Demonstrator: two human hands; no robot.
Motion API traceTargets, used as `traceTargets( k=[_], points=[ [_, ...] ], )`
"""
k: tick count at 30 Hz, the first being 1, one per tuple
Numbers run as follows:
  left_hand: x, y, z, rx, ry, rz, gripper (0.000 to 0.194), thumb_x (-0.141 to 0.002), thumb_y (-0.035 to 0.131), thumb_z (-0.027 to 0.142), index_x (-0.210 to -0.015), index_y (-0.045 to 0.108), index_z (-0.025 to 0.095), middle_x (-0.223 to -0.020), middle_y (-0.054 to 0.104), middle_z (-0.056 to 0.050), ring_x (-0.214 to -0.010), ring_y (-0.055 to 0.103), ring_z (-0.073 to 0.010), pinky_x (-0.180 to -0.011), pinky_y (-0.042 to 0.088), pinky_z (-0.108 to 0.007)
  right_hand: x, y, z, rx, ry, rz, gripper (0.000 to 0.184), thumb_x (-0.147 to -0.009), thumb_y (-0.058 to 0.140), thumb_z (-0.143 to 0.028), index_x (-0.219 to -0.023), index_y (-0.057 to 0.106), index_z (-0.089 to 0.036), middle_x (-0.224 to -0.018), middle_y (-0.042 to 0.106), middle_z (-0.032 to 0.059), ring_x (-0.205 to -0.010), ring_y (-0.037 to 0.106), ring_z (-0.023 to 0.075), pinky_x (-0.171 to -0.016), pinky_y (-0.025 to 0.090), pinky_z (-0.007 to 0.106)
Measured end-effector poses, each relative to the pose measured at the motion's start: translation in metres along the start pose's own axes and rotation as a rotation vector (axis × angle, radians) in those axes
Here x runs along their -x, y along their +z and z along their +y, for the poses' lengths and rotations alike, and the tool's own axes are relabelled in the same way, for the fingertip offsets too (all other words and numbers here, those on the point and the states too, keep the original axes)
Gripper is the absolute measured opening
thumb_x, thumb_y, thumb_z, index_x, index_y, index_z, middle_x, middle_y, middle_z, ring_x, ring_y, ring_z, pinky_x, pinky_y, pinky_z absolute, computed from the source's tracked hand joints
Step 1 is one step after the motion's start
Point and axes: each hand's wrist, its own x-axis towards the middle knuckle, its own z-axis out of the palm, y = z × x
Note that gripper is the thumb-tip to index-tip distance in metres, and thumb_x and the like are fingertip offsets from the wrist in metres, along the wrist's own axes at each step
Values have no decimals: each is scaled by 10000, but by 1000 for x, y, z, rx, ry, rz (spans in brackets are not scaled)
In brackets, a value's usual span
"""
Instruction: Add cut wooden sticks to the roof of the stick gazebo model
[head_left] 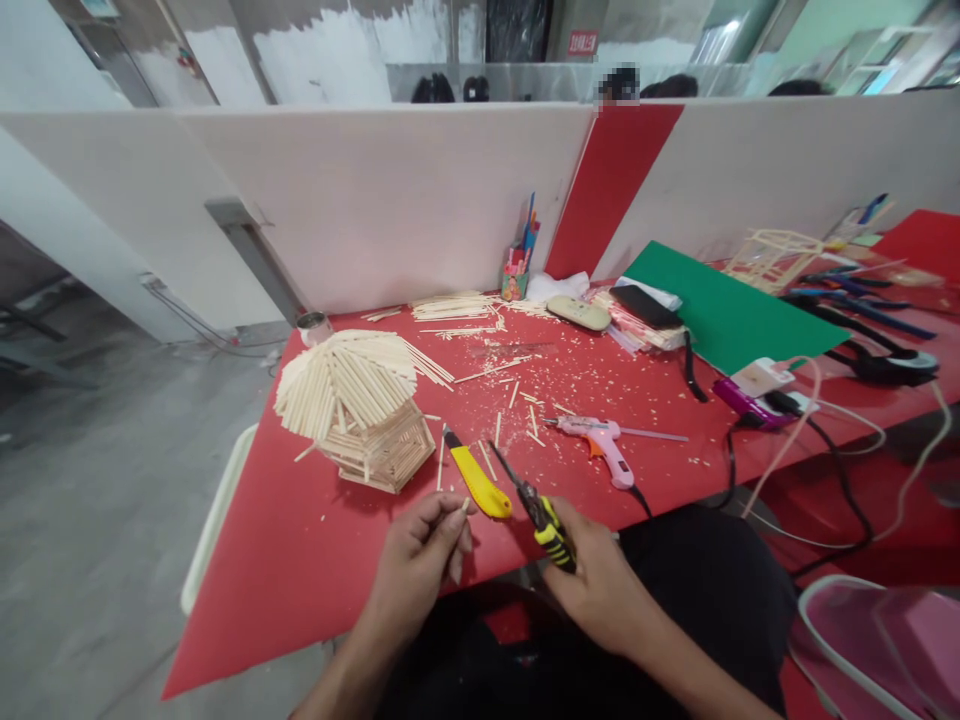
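Note:
My left hand (427, 545), at the table's front edge, pinches a short piece of wooden stick (465, 505) between thumb and fingers. My right hand (592, 565) is wrapped round the yellow-and-black handles of long-nosed pliers (544, 520), whose dark jaws point away to the upper left. Between the hands and slightly beyond them lies a yellow utility knife (476, 475). On the left stands a small house model (382, 455) of wooden sticks, with a wide sloping stick roof (349, 380). A pink glue gun (600, 440) rests beyond my right hand, a glue stick at its back.
Loose sticks (457, 308) and cut scraps cover the red table (300, 560). Along the back are a tin (313, 328), a pen holder (515, 275) and a beige case (577, 313). A green board (727, 310), a purple power strip (750, 400) and trailing cables occupy the right.

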Motion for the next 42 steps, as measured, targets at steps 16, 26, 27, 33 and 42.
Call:
traceTargets(
  k=[16,26,27,33,42],
  points=[
    [7,-3,28,663,-272,141,285,-570,843,283,-695,647,119,-501,449,61,-408,323,-12,-341,195,-122,-29,26,-32,177,-427,425,136,-858,601,-299,-941,638,-198,-859,650,54,-793,603,179,-707,480,307],
    [13,-30,47,747,-128,237,257,-627,804,268,-621,598,114,-466,417,70,-390,298,-11,-330,201,-127,-61,53,-95,156,-906,565,282,-835,575,-84,-1109,630,-125,-841,694,84,-773,632,172,-690,527,302],
    [12,-32,50,750,-119,240,261,-638,794,283,-623,594,116,-464,423,67,-388,305,-14,-328,213,-128,-64,54,-98,142,-910,589,282,-832,577,-85,-1105,631,-129,-838,695,81,-773,633,170,-699,529,304],
    [6,-41,63,812,-37,471,376,-591,811,271,-884,615,139,-656,596,29,-404,381,-18,-304,260,-116,-90,65,-112,81,-855,800,218,-767,664,-75,-967,660,-160,-795,693,53,-749,612,154,-703,515,296],
    [-12,-50,69,809,35,392,345,-589,810,254,-706,497,169,-512,488,76,-364,350,-22,-288,248,-114,-114,86,-110,28,-862,827,175,-780,683,-118,-944,661,-176,-789,693,33,-754,594,147,-734,480,300]
  ],
)
